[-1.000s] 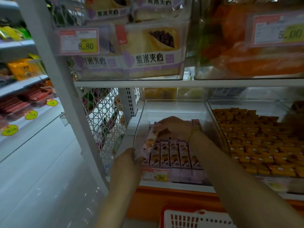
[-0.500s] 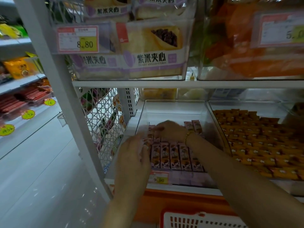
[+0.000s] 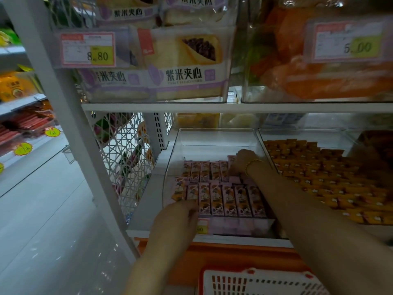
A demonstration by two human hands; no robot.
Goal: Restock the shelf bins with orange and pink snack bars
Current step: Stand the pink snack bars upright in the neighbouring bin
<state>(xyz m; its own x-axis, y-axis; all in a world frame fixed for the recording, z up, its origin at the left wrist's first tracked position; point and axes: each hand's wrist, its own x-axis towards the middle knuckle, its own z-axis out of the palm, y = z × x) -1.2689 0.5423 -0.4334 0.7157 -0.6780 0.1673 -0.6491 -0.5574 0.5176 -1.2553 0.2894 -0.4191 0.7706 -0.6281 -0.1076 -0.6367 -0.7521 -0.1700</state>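
Pink snack bars (image 3: 225,199) lie in two neat rows inside a clear shelf bin (image 3: 217,131). My left hand (image 3: 176,220) is at the bin's front left corner, its fingertips touching the front ends of the nearest bars. My right hand (image 3: 241,161), with a gold bracelet at the wrist, reaches to the right end of the back row, and its bent fingers press down on the bars there. Orange snack bars (image 3: 319,179) fill the neighbouring clear bin on the right in several rows.
A white and red basket (image 3: 255,282) sits below the shelf edge. Bread packs (image 3: 182,60) and orange packets (image 3: 319,77) fill the bins on the shelf above. A white mesh panel (image 3: 127,158) and a slanted post (image 3: 70,124) stand left, beside a pale aisle floor.
My right hand has slid from the middle of the pink bars to the back row's right end, uncovering that row. My left hand dropped back to the bin's front left corner.
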